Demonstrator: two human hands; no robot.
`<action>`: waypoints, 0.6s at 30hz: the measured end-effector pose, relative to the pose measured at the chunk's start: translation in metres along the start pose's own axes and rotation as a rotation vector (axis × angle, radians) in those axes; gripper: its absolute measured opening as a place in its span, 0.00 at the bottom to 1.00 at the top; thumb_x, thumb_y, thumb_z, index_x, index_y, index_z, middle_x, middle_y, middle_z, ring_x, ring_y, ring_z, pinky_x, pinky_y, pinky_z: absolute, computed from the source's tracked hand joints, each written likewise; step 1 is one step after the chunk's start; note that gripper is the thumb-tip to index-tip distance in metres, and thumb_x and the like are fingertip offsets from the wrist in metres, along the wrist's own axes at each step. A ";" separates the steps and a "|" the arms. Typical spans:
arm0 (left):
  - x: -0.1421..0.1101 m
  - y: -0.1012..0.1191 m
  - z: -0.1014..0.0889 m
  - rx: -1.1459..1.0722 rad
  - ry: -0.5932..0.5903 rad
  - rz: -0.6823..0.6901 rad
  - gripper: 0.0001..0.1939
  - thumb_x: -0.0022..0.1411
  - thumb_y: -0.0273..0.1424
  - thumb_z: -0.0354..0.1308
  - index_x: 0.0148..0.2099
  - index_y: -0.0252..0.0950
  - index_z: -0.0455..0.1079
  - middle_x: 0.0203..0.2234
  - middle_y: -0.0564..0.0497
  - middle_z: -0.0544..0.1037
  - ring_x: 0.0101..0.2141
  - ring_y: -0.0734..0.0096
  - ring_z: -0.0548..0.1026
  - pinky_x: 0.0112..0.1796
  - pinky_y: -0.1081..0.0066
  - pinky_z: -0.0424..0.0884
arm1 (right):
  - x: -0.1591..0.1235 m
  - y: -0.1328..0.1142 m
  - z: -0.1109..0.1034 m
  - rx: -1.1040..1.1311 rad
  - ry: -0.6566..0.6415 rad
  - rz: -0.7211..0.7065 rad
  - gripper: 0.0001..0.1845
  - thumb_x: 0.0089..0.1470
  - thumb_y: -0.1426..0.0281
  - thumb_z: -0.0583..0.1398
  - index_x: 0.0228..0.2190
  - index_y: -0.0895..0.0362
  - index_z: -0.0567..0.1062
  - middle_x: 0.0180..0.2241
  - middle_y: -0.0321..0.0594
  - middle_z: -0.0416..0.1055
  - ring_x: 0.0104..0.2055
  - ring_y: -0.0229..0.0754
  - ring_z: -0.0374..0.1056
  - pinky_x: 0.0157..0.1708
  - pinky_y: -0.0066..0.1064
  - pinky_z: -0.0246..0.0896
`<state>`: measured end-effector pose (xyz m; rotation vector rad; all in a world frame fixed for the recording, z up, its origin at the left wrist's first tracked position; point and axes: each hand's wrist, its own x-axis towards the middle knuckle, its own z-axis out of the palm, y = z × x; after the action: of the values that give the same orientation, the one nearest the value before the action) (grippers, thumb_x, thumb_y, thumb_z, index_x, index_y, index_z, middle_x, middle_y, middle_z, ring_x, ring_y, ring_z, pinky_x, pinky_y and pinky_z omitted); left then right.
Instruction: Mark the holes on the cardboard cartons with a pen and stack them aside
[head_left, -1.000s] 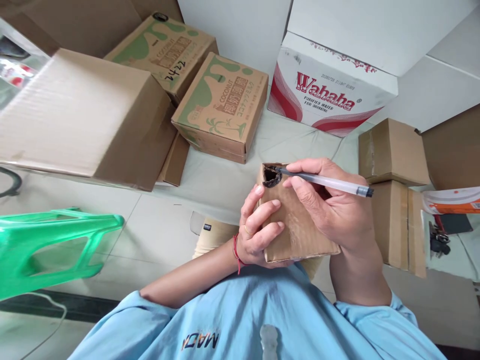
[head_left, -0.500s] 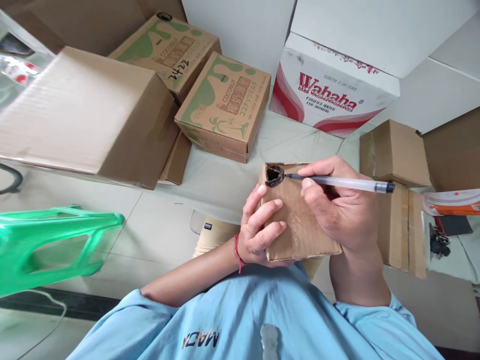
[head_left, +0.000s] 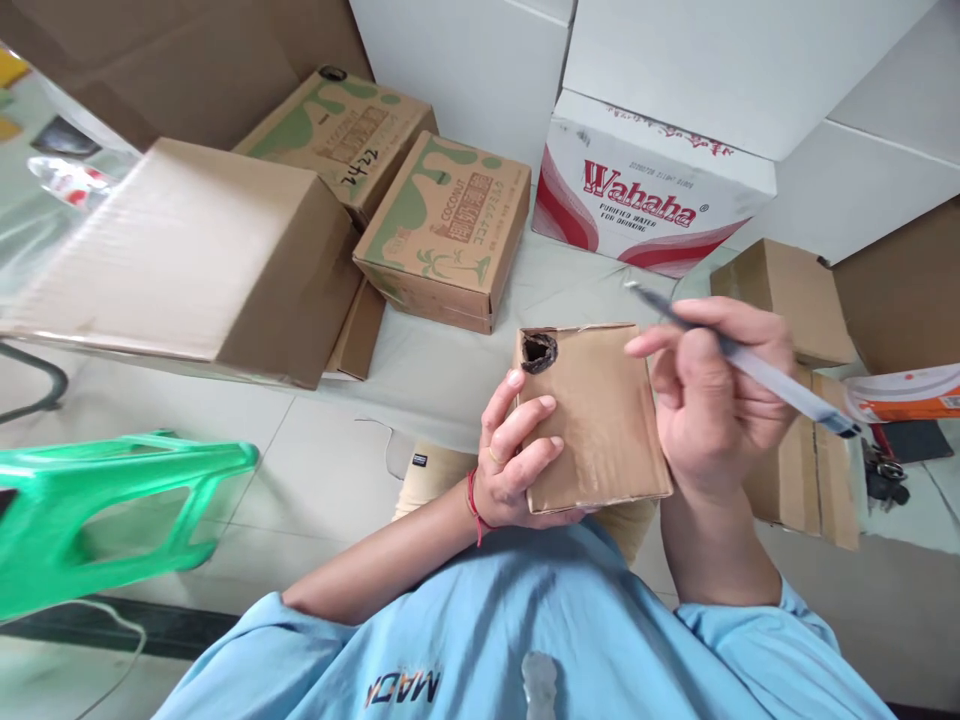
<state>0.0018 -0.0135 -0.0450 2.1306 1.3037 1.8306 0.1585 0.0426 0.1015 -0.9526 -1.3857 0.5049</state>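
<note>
A small brown cardboard box (head_left: pixel 600 420) is held in front of my chest. Near its upper left corner is a hole (head_left: pixel 538 352) with a rough black edge. My left hand (head_left: pixel 517 460) wraps round the box's left side, its fingers curled over the top face. To the right, my right hand (head_left: pixel 724 400) grips a pen (head_left: pixel 772 378) with a pale barrel and dark ends. The pen's tip points up and left, raised apart from the box. My right fingertip is close to the box's right edge; I cannot tell whether it touches.
Coconut cartons (head_left: pixel 446 225) and a large plain carton (head_left: pixel 187 250) stand at the left. A white and red Wahaha carton (head_left: pixel 649 195) is at the back. More boxes (head_left: pixel 784 300) and keys (head_left: pixel 885 475) lie right. A green plastic stool (head_left: pixel 127 510) stands on the floor.
My right hand has moved right, lifting the pen's tip away from the black-edged hole and tilting the pen. My left hand still holds the box. The view has shifted slightly.
</note>
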 end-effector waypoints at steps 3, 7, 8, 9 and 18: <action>0.017 0.006 -0.005 -0.053 0.101 0.188 0.27 0.68 0.59 0.62 0.56 0.45 0.67 0.53 0.42 0.80 0.64 0.39 0.77 0.63 0.30 0.74 | -0.007 0.034 -0.021 -0.125 0.204 0.021 0.11 0.73 0.59 0.60 0.49 0.50 0.78 0.33 0.34 0.80 0.21 0.34 0.61 0.25 0.30 0.60; 0.021 0.008 -0.008 -0.044 0.076 0.168 0.31 0.65 0.61 0.66 0.57 0.46 0.66 0.54 0.42 0.79 0.63 0.38 0.78 0.63 0.29 0.74 | -0.030 0.086 -0.064 -0.564 0.038 0.158 0.14 0.72 0.60 0.57 0.49 0.53 0.79 0.37 0.41 0.80 0.40 0.46 0.77 0.45 0.40 0.72; 0.020 0.008 -0.009 -0.047 0.067 0.158 0.32 0.65 0.61 0.67 0.57 0.46 0.66 0.54 0.42 0.79 0.64 0.37 0.78 0.63 0.29 0.74 | -0.037 0.096 -0.073 -0.657 -0.095 0.200 0.15 0.70 0.62 0.56 0.48 0.53 0.80 0.40 0.45 0.81 0.44 0.49 0.78 0.49 0.42 0.72; 0.019 0.008 -0.009 -0.051 0.054 0.149 0.32 0.64 0.61 0.67 0.57 0.46 0.66 0.55 0.42 0.79 0.65 0.36 0.77 0.63 0.29 0.73 | -0.045 0.105 -0.081 -0.712 -0.213 0.242 0.16 0.69 0.63 0.55 0.47 0.54 0.81 0.42 0.47 0.81 0.46 0.51 0.78 0.51 0.44 0.72; 0.019 0.006 -0.027 -0.043 -0.082 0.157 0.30 0.70 0.57 0.65 0.63 0.46 0.67 0.61 0.39 0.76 0.72 0.34 0.69 0.67 0.28 0.69 | -0.085 0.133 -0.095 -0.723 -0.596 0.421 0.23 0.60 0.71 0.56 0.51 0.57 0.83 0.41 0.50 0.80 0.44 0.53 0.75 0.48 0.42 0.72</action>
<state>-0.0184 -0.0185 -0.0185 2.3180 1.0989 1.7858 0.2658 0.0243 -0.0470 -1.8052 -1.9725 0.6456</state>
